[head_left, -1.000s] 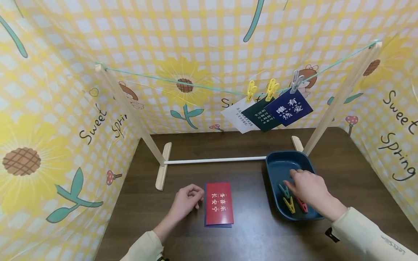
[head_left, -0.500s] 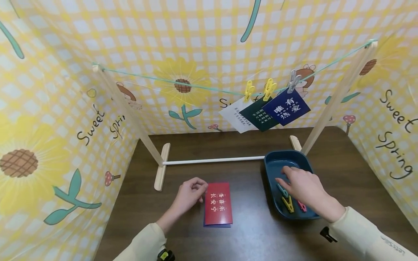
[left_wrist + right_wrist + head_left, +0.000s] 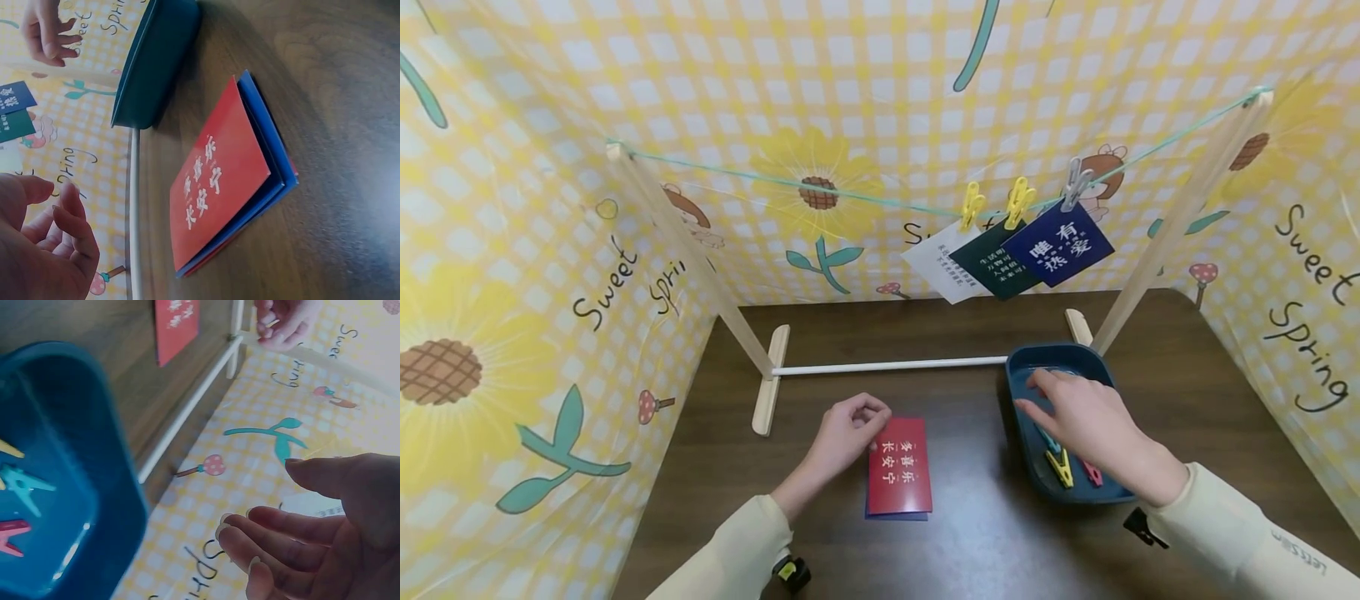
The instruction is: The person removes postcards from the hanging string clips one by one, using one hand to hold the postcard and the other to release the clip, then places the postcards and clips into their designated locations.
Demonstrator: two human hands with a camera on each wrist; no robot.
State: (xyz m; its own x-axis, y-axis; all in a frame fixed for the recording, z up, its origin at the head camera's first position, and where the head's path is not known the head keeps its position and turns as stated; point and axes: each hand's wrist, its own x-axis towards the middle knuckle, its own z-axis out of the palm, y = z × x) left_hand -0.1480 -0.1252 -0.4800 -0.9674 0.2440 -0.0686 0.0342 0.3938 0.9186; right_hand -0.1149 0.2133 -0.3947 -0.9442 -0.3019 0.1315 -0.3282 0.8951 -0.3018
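In the head view my left hand (image 3: pixel 848 433), fingers loosely curled around nothing, is above the upper left corner of a red card (image 3: pixel 904 475) with white characters. A blue card (image 3: pixel 262 144) shows beneath it in the left wrist view, where the pile's edges fan apart. Above the dark blue tray (image 3: pixel 1021 450), my right hand (image 3: pixel 1090 421) hovers with relaxed fingers and a gap between thumb and fingertips (image 3: pixel 237 528). Inside the tray lie a yellow clothespin (image 3: pixel 1062 468), a teal clothespin (image 3: pixel 25 486) and a red clothespin (image 3: pixel 12 536), partly hidden by that hand in the head view.
A green string (image 3: pixel 850 193) runs between two wooden posts (image 3: pixel 688 267). Yellow clips hold a white card (image 3: pixel 942 265) and a dark green card (image 3: pixel 992 265); a grey clip (image 3: pixel 1076 185) holds a navy card (image 3: pixel 1060 246). A white rod (image 3: pixel 887 365) joins the stand's feet.
My left hand has moved right and slightly away from me, from beside the red card to above its corner. The right hand has shifted left over the tray. Cards and clothespins stay put.
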